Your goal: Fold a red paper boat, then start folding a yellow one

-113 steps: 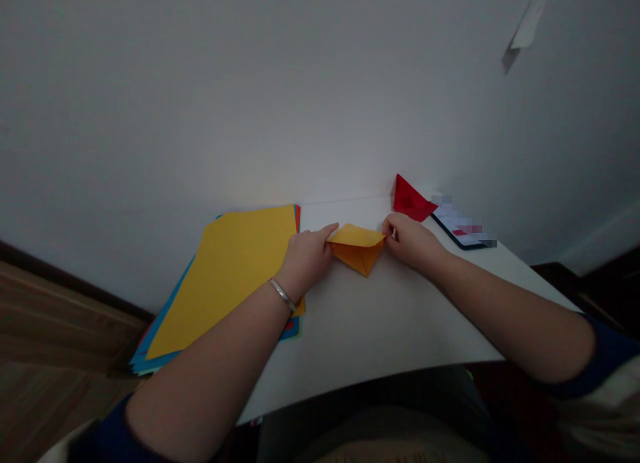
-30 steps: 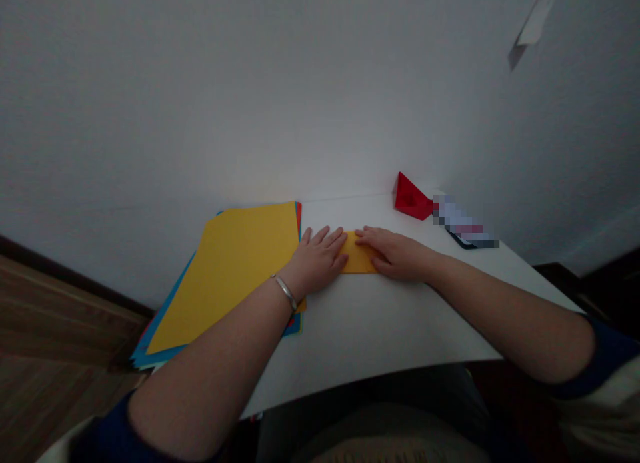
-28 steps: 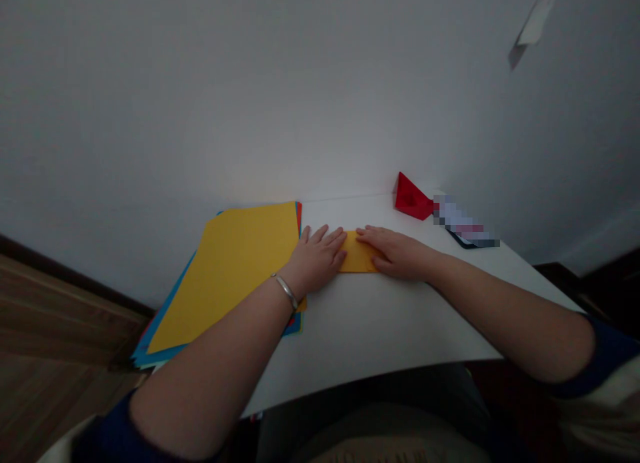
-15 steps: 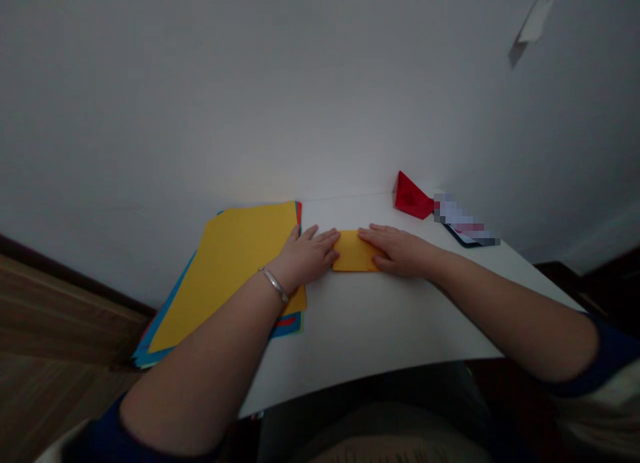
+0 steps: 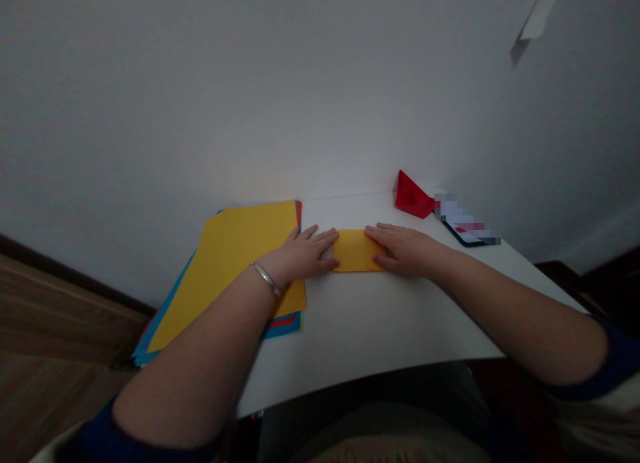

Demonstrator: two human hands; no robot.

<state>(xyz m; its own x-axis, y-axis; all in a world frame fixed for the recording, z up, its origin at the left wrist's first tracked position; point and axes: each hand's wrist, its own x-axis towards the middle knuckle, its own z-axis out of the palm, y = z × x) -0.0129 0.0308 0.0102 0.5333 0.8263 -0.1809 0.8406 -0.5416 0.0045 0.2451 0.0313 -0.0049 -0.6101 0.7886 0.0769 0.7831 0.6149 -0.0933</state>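
Observation:
A small folded orange paper [image 5: 353,251] lies flat on the white table [image 5: 380,316]. My left hand [image 5: 303,255] rests flat with fingers stretched out, its fingertips touching the paper's left edge. My right hand [image 5: 403,247] lies flat on the paper's right edge, fingers extended and pressing down. A silver bracelet [image 5: 266,278] is on my left wrist.
A stack of coloured sheets with a yellow one on top [image 5: 235,269] lies to the left, under my left wrist. A red folded paper boat [image 5: 411,197] stands at the back right beside a phone [image 5: 465,226]. A white wall rises right behind the table.
The orange paper was held up between pinched fingers, then laid flat. Over the last second my left hand slid left off the paper, uncovering more of it; my right hand shifted slightly right.

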